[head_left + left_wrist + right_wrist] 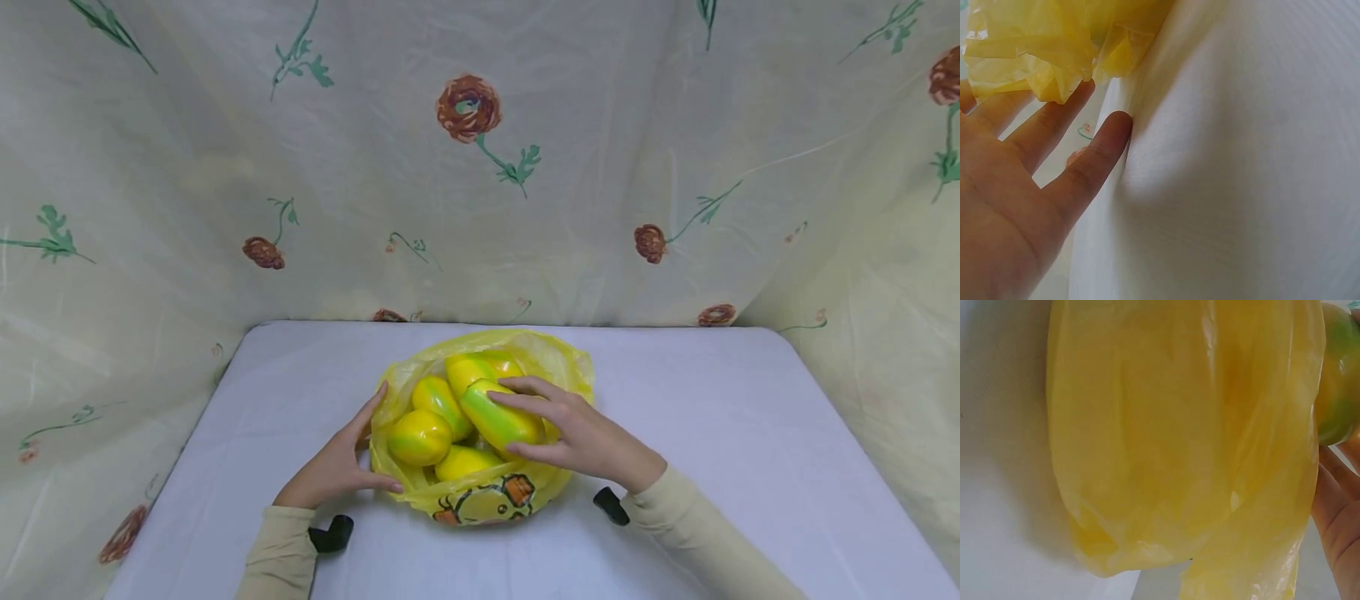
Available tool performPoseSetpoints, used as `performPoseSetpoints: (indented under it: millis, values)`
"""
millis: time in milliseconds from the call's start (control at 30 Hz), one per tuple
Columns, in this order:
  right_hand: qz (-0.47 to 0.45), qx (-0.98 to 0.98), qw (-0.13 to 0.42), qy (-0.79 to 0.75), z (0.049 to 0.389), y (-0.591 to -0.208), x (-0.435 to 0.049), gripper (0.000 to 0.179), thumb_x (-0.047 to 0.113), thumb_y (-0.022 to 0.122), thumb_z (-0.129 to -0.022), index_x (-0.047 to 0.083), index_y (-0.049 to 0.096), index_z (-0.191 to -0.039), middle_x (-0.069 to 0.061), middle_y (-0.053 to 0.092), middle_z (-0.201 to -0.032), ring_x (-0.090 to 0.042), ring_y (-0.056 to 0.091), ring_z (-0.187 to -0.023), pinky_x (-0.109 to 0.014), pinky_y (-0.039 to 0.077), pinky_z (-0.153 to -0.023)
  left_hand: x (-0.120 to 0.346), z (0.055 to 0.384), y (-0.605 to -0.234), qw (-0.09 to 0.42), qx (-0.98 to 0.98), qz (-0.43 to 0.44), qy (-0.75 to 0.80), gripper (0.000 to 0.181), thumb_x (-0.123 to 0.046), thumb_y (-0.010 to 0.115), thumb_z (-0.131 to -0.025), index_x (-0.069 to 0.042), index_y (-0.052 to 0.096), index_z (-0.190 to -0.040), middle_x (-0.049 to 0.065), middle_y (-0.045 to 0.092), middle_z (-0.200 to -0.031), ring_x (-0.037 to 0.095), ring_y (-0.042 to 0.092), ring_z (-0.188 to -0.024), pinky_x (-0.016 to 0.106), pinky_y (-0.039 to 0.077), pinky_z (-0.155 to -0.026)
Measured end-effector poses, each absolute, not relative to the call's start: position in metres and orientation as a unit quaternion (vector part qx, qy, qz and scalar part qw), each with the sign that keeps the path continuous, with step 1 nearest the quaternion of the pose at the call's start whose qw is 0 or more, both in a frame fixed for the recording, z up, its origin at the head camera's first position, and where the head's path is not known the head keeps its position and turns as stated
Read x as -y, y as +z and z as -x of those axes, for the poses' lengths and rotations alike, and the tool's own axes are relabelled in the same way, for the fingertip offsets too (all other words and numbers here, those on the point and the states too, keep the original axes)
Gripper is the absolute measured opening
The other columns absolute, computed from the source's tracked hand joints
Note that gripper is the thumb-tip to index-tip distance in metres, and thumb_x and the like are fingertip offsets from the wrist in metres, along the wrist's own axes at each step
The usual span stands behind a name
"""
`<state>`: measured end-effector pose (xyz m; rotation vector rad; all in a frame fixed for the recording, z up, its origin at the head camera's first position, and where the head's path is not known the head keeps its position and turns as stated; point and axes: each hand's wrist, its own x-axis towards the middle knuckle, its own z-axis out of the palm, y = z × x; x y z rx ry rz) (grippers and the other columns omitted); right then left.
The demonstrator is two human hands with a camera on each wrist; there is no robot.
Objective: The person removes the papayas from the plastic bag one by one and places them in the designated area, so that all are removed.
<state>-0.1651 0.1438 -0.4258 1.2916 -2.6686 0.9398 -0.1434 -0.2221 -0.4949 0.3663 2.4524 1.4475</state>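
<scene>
A yellow plastic bag (420,497) with a printed cartoon face lies at mid-table, its mouth spread upward around several yellow-green mangoes (420,437). My right hand (581,429) grips one mango (498,417) at the top of the pile, fingers over its far side and thumb on the near side. In the right wrist view, that mango (1338,381) shows past the bag's wall. Against the bag's left side rests my left hand (337,462), thumb at the front rim. The left wrist view shows its fingers (1050,134) extended and spread beside the crumpled plastic.
Under the bag is a table with a white cloth (712,400). A floral curtain (360,167) hangs behind and along both sides. Black wrist devices (332,534) sit by both cuffs, close to the table.
</scene>
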Motion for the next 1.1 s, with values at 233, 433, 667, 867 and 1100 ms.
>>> performPoseSetpoints:
  millis: [233,433,667,867,1100]
  values:
    - [-0.407,0.852,0.029,0.328,0.161,-0.431,-0.145,0.062,0.031,0.078,-0.094,0.022,0.056,-0.15,-0.01,0.049,-0.158,-0.032,0.052,-0.143,-0.052,0.05,-0.114,0.222,0.143,-0.495,0.135,-0.849,-0.128,0.495,0.137,-0.039,0.097,-0.068,-0.034,0.003,-0.167,0.008,0.006,-0.176,0.041,0.022,-0.159,0.064,0.027,-0.126]
    - [-0.399,0.846,0.048,0.351,0.16,-0.439,-0.148,0.064,0.03,0.081,-0.091,0.022,0.056,-0.15,-0.009,0.051,-0.157,-0.032,0.053,-0.143,-0.052,0.05,-0.113,0.221,0.143,-0.494,0.133,-0.851,-0.136,0.49,0.135,-0.036,0.097,-0.07,-0.03,0.003,-0.168,0.011,0.005,-0.176,0.043,0.024,-0.157,0.065,0.03,-0.123]
    - [-0.377,0.838,0.06,0.389,0.159,-0.444,-0.152,0.067,0.026,0.083,-0.089,0.022,0.056,-0.15,-0.006,0.053,-0.157,-0.031,0.054,-0.141,-0.05,0.054,-0.109,0.221,0.142,-0.494,0.133,-0.853,-0.134,0.487,0.135,-0.037,0.096,-0.071,-0.03,0.003,-0.168,0.011,0.005,-0.176,0.042,0.021,-0.158,0.065,0.029,-0.124]
    - [-0.351,0.831,0.059,0.428,0.156,-0.445,-0.156,0.067,0.021,0.084,-0.088,0.019,0.057,-0.149,-0.01,0.053,-0.156,-0.035,0.056,-0.138,-0.041,0.064,-0.092,0.22,0.142,-0.495,0.135,-0.854,-0.127,0.486,0.135,-0.039,0.096,-0.07,-0.031,0.003,-0.168,0.01,0.005,-0.176,0.041,0.018,-0.16,0.064,0.027,-0.126]
    - [-0.324,0.832,0.07,0.445,0.154,-0.445,-0.164,0.068,0.018,0.085,-0.087,0.021,0.057,-0.149,-0.006,0.052,-0.157,-0.034,0.057,-0.137,-0.042,0.064,-0.091,0.221,0.144,-0.496,0.135,-0.854,-0.124,0.486,0.136,-0.041,0.096,-0.069,-0.033,0.002,-0.167,0.008,0.004,-0.176,0.038,0.014,-0.161,0.063,0.024,-0.127]
